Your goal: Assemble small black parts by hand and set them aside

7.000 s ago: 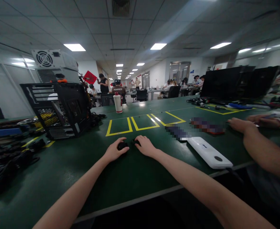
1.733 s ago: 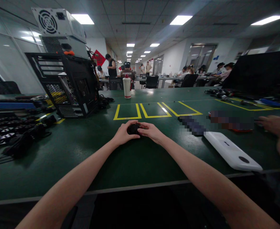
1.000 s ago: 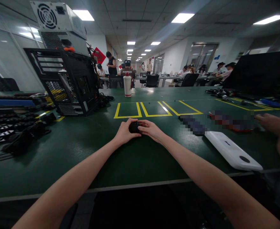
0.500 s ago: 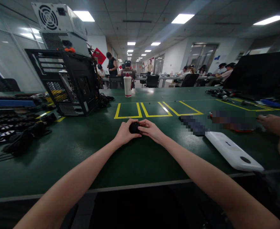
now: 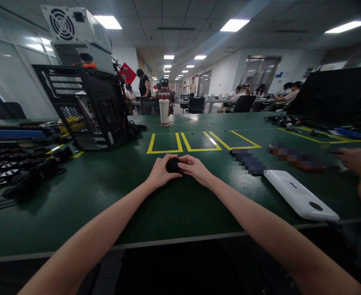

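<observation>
Between my two hands is a small, dark, rounded object (image 5: 172,165), just above or on the green table (image 5: 168,213); its kind I cannot make out. My left hand (image 5: 163,170) curves around its left side, thumb below and fingers above. From the right, my right hand (image 5: 193,168) pinches its edge with thumb and fingertips. Part of the object is hidden behind the fingers. Yellow tape outlines (image 5: 164,152) lie on the table just beyond my hands.
At left stands a black computer case (image 5: 99,106) with metal power supplies (image 5: 76,28) on top, beside a heap of cables (image 5: 23,176). A white cup (image 5: 165,112) stands behind. A white device (image 5: 300,194) and blurred-out phones lie at right, near another person's hand (image 5: 357,160).
My hands and the dark object stay almost in place. At the right edge, the other person's hand has shifted slightly.
</observation>
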A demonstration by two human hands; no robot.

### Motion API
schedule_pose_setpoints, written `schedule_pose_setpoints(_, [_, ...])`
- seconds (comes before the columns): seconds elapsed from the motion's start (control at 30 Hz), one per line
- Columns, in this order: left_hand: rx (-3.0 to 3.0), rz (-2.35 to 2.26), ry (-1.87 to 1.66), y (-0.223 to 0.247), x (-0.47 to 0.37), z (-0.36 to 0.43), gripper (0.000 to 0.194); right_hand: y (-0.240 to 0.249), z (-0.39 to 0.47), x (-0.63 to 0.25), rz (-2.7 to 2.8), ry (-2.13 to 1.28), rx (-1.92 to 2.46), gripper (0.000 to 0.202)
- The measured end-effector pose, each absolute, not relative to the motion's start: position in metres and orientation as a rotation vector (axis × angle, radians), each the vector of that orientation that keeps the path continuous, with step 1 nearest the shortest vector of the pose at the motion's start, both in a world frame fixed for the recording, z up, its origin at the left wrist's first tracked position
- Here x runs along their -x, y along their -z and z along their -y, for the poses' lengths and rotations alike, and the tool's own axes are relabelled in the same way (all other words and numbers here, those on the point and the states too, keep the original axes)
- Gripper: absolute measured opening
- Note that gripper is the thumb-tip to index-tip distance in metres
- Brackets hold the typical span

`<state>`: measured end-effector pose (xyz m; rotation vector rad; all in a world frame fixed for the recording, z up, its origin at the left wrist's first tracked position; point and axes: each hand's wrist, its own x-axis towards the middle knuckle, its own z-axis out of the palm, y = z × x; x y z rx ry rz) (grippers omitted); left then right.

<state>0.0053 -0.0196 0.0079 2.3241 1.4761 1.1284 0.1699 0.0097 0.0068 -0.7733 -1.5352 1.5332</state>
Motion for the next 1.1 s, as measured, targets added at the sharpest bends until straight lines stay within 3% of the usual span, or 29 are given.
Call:
schedule_pose_setpoints(0.37, [-2.317, -1.47, -1.151, -0.0073, -0.0058, 0.0193, 0.062, -0.0018, -0.0128, -0.1721, 1.632, -1.441, 0.717, 0.038])
schedule_pose_setpoints(0.6, [-2.312, -1.476, -1.137, -0.008, -0.006, 0.0197, 0.063, -0.0085, -0.0079, -0.1687, 1.522, -1.536, 0.735, 0.025])
schedule_pose_setpoints(0.93, [-2.292, -1.498, -1.115, -0.0102, -0.0065, 0.0216, 0.062, -0.0089, -0.0082, -0.1699, 1.559, -1.564, 0.777, 0.04])
schedule_pose_setpoints(1.1, [-2.311, -1.487, -1.131, -0.0098, -0.0066, 0.0205, 0.061, -0.007, -0.0081, -0.1682, 1.543, -1.561, 0.768, 0.029])
